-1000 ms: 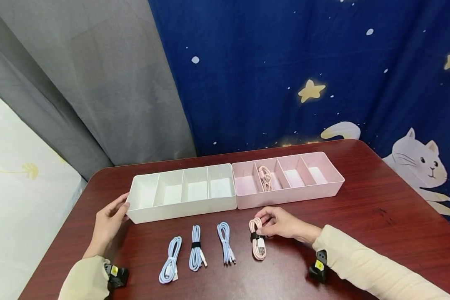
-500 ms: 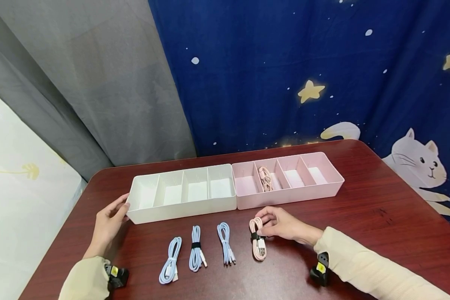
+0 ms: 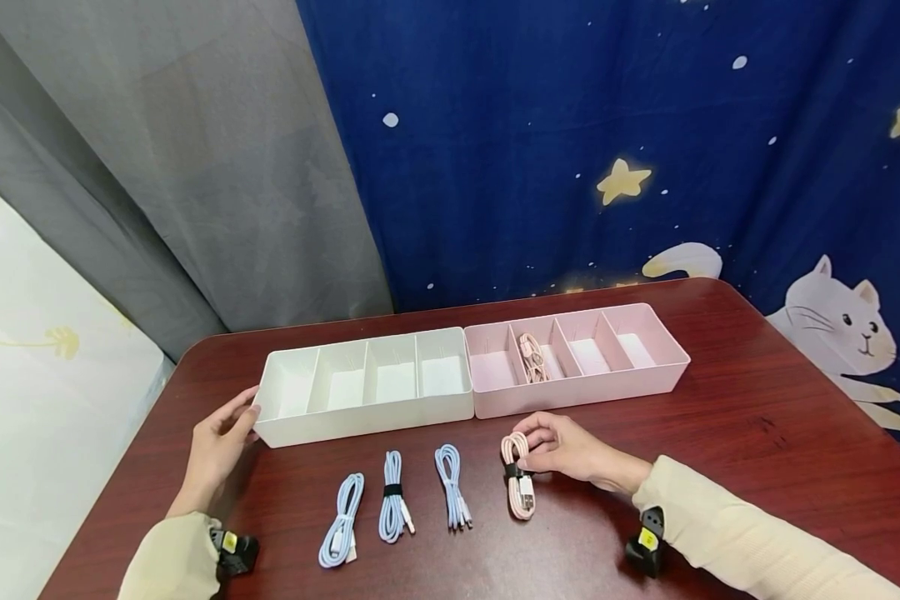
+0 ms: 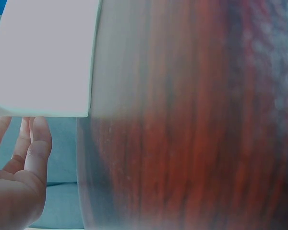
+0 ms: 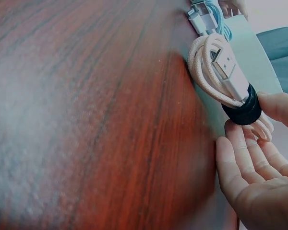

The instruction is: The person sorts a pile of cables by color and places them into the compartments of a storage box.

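Note:
My right hand [image 3: 570,451] pinches a coiled pink USB cable [image 3: 517,450] by its black strap [image 5: 243,108], thumb on one side and fingers on the other. In the right wrist view the metal USB plug [image 5: 224,62] shows beside the loops. My left hand [image 3: 218,442] touches the left end of the white divided box [image 3: 367,421] with fairly straight fingers; in the left wrist view the fingertips [image 4: 40,125] meet the box's end wall. A pink divided box [image 3: 581,392] abuts the white one on the right. Its second compartment from the left holds another pink cable [image 3: 532,358].
Three coiled light-blue cables lie in front of the boxes: a left one [image 3: 341,521], a middle one [image 3: 393,496] with a black strap, and a right one [image 3: 452,486]. All stand on a dark red-brown table [image 3: 727,433]. Curtains [image 3: 495,167] hang behind it.
The right hand and the pink cable have shifted very slightly to the right. The left hand, both boxes and the blue cables look unmoved.

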A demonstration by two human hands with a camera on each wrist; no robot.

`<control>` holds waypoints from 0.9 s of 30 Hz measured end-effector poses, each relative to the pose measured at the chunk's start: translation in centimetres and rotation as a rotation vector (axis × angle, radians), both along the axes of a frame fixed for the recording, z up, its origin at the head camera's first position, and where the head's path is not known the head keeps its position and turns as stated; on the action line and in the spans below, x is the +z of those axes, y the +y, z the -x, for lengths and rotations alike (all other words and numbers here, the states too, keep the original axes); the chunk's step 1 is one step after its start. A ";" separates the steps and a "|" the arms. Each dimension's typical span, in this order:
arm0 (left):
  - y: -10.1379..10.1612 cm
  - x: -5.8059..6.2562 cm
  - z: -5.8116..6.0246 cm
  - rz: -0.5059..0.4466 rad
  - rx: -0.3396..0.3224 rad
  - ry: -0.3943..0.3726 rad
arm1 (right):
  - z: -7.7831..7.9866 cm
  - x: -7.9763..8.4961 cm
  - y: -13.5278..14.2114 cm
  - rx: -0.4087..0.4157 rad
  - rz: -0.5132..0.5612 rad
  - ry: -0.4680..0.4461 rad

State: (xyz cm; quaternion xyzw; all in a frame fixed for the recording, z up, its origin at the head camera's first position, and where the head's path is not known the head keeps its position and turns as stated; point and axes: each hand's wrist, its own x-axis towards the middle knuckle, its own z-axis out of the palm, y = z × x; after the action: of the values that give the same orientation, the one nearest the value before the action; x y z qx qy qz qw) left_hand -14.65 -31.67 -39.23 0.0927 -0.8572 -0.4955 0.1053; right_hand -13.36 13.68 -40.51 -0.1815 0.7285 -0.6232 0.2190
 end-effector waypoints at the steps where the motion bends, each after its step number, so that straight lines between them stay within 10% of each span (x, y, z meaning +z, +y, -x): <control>1: 0.0 0.0 0.0 -0.001 0.000 -0.002 | 0.0 0.0 0.0 0.001 -0.001 0.002; 27: 0.0 0.1 -0.1 -0.001 -0.004 -0.008 | -0.3 0.1 0.2 -0.013 0.114 -0.111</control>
State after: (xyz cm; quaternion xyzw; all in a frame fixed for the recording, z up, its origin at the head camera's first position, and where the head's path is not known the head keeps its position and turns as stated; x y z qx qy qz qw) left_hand -14.51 -31.65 -39.13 0.0928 -0.8576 -0.4958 0.1009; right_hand -13.09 13.87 -40.38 -0.1541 0.6798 -0.6742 0.2441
